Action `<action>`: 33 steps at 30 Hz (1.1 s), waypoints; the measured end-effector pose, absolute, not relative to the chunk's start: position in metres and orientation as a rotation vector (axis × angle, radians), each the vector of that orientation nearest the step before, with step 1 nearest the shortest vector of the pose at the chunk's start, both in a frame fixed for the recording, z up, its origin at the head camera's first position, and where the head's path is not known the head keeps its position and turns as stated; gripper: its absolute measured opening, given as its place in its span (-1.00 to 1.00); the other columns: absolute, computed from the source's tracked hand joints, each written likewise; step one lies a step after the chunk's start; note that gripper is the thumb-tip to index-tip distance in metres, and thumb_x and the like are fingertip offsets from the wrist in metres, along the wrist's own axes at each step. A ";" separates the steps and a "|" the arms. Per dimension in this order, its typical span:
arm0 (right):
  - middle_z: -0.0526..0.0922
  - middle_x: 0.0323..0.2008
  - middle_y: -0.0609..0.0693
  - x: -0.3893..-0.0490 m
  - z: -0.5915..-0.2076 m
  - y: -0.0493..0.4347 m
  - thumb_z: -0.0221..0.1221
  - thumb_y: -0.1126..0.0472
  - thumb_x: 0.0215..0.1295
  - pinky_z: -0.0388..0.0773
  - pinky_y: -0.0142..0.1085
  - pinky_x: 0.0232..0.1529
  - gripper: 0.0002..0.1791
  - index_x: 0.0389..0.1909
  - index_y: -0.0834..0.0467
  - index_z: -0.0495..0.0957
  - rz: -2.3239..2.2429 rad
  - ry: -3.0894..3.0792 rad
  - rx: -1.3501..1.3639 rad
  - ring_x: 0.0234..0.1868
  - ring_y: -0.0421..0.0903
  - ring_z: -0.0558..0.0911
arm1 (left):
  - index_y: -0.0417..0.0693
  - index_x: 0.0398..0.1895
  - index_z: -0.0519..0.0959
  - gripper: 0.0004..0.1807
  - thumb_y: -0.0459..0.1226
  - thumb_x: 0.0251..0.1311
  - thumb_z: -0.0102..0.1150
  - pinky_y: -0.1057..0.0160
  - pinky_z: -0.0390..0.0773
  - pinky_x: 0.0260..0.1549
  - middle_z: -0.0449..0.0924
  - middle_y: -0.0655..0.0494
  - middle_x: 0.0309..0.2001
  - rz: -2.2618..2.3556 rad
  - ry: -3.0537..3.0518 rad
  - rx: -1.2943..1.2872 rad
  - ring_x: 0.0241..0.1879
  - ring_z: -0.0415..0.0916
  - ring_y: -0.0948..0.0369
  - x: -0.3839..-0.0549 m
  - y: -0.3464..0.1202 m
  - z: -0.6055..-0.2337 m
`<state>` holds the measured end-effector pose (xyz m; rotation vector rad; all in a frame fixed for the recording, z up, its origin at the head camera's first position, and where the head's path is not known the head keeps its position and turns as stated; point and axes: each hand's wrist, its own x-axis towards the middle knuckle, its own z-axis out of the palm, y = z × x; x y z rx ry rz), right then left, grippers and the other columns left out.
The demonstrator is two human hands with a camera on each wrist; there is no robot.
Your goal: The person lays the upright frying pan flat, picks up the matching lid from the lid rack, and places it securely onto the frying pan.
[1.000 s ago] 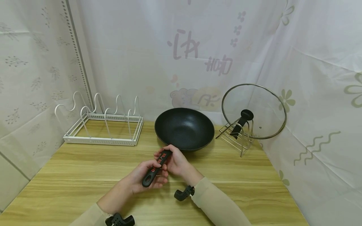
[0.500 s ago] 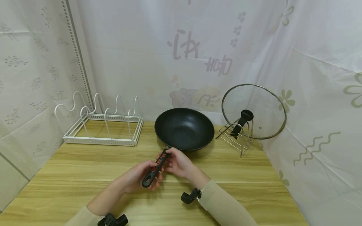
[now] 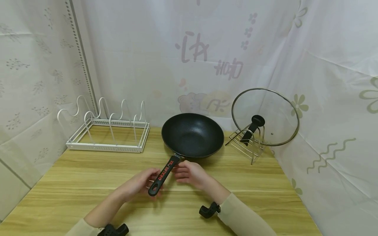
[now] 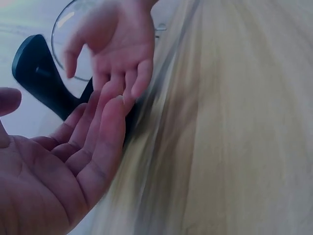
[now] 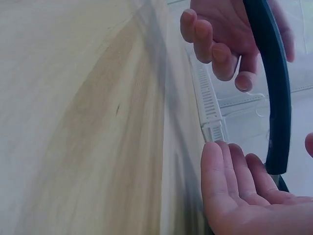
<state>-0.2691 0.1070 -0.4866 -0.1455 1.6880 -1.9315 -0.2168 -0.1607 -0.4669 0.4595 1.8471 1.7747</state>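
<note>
A black wok [image 3: 193, 135] rests on the wooden table, its handle [image 3: 163, 175] with red lettering pointing toward the front left. My left hand [image 3: 138, 184] is just left of the handle, fingers loosely spread, some of them behind and below it. On the other side, my right hand [image 3: 192, 174] is beside the handle's upper end, close under the wok's rim. Both wrist views show relaxed, unclosed fingers: in the left wrist view my left palm [image 4: 54, 181] faces up, and in the right wrist view my right palm [image 5: 249, 200] lies below the handle [image 5: 278, 98].
A white pan rack [image 3: 104, 148] with upright wire dividers stands at the back left. At the back right, a glass lid [image 3: 279, 114] with a black knob leans in a small wire stand [image 3: 252, 154]. Patterned curtains [image 3: 141, 65] enclose the table [image 3: 236, 196].
Both hands have let go of the wok's handle and drawn apart, the left hand toward the lower left, the right hand toward the lower right. The wok has stayed in place.
</note>
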 end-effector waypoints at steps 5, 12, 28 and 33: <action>0.60 0.38 0.42 -0.261 -0.481 0.121 0.01 0.09 0.64 0.75 -0.16 0.15 -0.40 0.44 0.47 0.46 -1.877 1.764 -0.211 0.03 -0.10 0.77 | -0.40 0.23 0.50 -0.41 0.00 0.76 -0.27 0.07 0.81 -0.29 0.69 -0.07 -0.13 1.717 2.004 0.462 -0.23 0.77 0.08 -0.219 -0.164 -0.464; 0.60 0.37 0.45 -0.254 -0.476 0.141 0.05 0.16 0.63 0.77 -0.17 0.15 -0.47 0.39 0.46 0.50 -1.801 1.919 -0.290 0.19 0.11 0.77 | -0.45 0.31 0.49 -0.41 -0.05 0.75 -0.24 0.02 0.79 -0.33 0.69 -0.14 -0.12 1.642 2.161 0.474 -0.24 0.74 0.07 -0.221 -0.169 -0.463; 0.52 0.38 0.49 -0.249 -0.457 0.189 0.07 0.13 0.68 0.70 0.08 0.29 -0.46 0.40 0.49 0.45 -1.704 2.102 -0.445 0.28 0.31 0.69 | -0.36 0.36 0.46 -0.48 -0.06 0.75 -0.10 0.09 0.77 -0.24 0.64 -0.23 -0.07 1.624 2.327 0.511 -0.17 0.75 -0.09 -0.223 -0.186 -0.450; 0.62 0.29 0.38 -0.252 -0.447 0.198 0.04 0.15 0.72 0.75 -0.01 0.19 -0.52 0.37 0.46 0.48 -1.762 2.146 -0.446 0.21 0.29 0.72 | -0.27 0.37 0.48 -0.56 -0.12 0.74 -0.06 0.12 0.78 -0.25 0.62 -0.28 -0.10 1.662 2.368 0.572 -0.22 0.75 -0.04 -0.224 -0.190 -0.444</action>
